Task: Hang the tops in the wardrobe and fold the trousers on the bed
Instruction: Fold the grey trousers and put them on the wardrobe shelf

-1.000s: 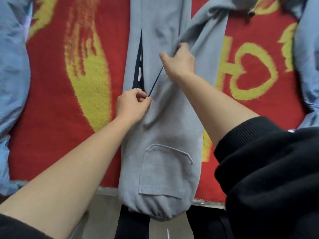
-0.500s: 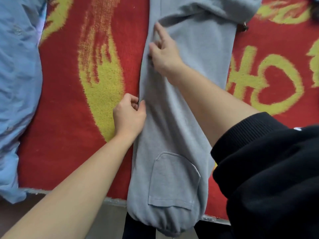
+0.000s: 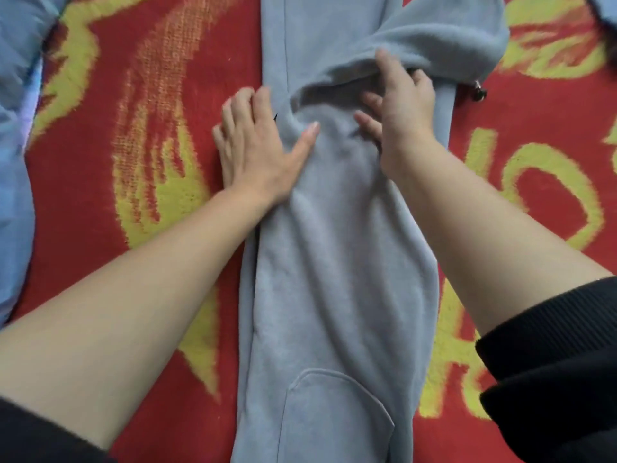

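Note:
Grey trousers (image 3: 337,279) lie lengthwise down the middle of the red and yellow bed cover (image 3: 140,135), back pocket near the bottom of the view. One grey leg is folded across the top right. My left hand (image 3: 257,145) lies flat with spread fingers on the left edge of the trousers. My right hand (image 3: 400,108) presses on the cloth just under the folded leg, fingers apart and tucked against the fold. Neither hand grips the cloth.
A light blue garment (image 3: 16,145) lies along the left edge of the bed cover. Another bit of blue cloth (image 3: 604,8) shows at the top right corner. A small metal clip (image 3: 479,91) sits beside the folded leg.
Both hands let go of the dark drawstring and the pinched cloth, then moved up the trousers and spread flat on them. The camera has come closer to the bed.

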`<state>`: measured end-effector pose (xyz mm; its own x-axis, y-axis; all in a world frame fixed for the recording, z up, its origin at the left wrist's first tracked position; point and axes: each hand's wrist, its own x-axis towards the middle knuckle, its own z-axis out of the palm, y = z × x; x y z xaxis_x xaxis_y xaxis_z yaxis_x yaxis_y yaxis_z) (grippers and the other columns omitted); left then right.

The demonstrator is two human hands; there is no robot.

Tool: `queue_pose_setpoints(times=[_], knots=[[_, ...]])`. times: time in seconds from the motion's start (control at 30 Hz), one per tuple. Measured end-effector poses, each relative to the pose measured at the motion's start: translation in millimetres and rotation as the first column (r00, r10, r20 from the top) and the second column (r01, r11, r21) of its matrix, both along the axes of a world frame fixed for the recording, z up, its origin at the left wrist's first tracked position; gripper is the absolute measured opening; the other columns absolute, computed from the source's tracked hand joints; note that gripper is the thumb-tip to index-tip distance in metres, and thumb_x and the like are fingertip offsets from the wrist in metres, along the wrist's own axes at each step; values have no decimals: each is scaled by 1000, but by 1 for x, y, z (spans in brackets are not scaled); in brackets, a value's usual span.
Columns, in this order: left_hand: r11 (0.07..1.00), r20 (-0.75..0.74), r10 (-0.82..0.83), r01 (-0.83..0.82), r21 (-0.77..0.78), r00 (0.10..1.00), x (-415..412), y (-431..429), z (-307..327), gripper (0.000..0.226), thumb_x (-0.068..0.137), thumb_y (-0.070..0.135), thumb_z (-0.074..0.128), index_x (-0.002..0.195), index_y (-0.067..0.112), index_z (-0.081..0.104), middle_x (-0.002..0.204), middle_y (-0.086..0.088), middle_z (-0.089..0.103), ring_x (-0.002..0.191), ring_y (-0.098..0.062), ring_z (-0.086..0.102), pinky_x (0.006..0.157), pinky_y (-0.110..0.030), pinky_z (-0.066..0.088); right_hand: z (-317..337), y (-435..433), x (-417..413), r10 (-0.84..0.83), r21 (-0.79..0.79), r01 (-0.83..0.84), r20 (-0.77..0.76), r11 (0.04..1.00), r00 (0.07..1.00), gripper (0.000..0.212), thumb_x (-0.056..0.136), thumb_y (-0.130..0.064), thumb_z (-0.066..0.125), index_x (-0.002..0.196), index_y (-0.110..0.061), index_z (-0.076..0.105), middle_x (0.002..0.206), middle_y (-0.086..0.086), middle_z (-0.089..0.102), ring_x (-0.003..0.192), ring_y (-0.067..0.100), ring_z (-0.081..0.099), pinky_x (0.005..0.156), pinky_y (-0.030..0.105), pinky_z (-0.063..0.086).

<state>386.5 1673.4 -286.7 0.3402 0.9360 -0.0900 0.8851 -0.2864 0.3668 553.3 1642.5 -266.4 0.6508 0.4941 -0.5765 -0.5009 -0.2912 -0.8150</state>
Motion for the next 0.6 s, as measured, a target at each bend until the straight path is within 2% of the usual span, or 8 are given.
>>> queue_pose_setpoints(times=[0.13, 0.23, 0.3, 0.37, 0.4, 0.47, 0.53, 0.6], knots=[[990, -148, -91, 74, -116, 985, 18, 68, -14, 97, 81, 78, 36, 156, 27, 0, 164, -11, -8, 150, -27, -11, 117, -57, -5, 13, 22, 35, -225, 96, 260, -277, 961, 934, 50, 88, -33, 71, 130, -11, 55, 121, 3, 67, 102, 17, 69, 68, 26, 55], [971, -202, -184, 146, -190, 962, 9, 81, -33, 93, 82, 81, 21, 152, 34, -17, 160, -7, -26, 147, -24, -26, 113, -62, -13, 30, 43, 45, -197, 154, 241, -255, 958, 947, 40, 86, -20, 72, 122, -7, 62, 105, 4, 69, 95, 19, 68, 72, 27, 56], [971, -190, -186, 150, -189, 964, 9, 83, -42, 94, 78, 85, 13, 151, 35, -19, 159, -6, -28, 146, -24, -26, 111, -63, -14, 41, 59, 44, -171, 250, 150, 65, 956, 983, 25, 83, -8, 71, 106, -7, 61, 93, 5, 68, 89, 17, 68, 78, 31, 58], [971, -176, -178, 143, -193, 968, 9, 85, -45, 97, 73, 91, 6, 150, 37, -18, 160, -5, -26, 146, -22, -25, 110, -62, -15, 51, 78, 40, -152, 311, -21, 522, 950, 840, 17, 83, -2, 67, 89, -10, 53, 77, -2, 58, 71, 8, 58, 72, 27, 52], [970, -168, -173, 139, -198, 970, 8, 86, -44, 97, 71, 92, 2, 149, 39, -18, 160, -4, -26, 146, -21, -26, 109, -61, -16, 54, 91, 34, -143, 311, -81, 636, 947, 758, 21, 84, -2, 64, 79, -13, 47, 68, -6, 48, 62, 6, 47, 64, 26, 44], [968, -139, -170, 139, -208, 976, 7, 87, -46, 96, 70, 93, 0, 149, 41, -18, 160, -2, -26, 146, -19, -27, 109, -60, -17, 56, 117, 27, -120, 246, -95, 730, 965, 672, 35, 87, -3, 61, 68, -19, 36, 59, -10, 32, 56, 4, 31, 58, 29, 31], [967, -126, -167, 138, -212, 978, 7, 86, -46, 92, 74, 90, -1, 150, 41, -17, 160, -1, -27, 145, -17, -28, 109, -59, -19, 50, 143, 23, 138, 59, -269, 742, 961, 656, 25, 93, -8, 58, 74, -20, 47, 61, -16, 33, 59, 1, 34, 63, 26, 33], [968, -142, -169, 138, -208, 975, 6, 87, -46, 87, 78, 85, 1, 151, 39, -17, 159, -1, -29, 144, -16, -30, 109, -59, -19, 38, 157, 22, 582, -210, -604, 622, 769, 524, 6, 101, -24, 53, 95, -24, 53, 71, -18, 37, 73, 6, 42, 73, 22, 36]])
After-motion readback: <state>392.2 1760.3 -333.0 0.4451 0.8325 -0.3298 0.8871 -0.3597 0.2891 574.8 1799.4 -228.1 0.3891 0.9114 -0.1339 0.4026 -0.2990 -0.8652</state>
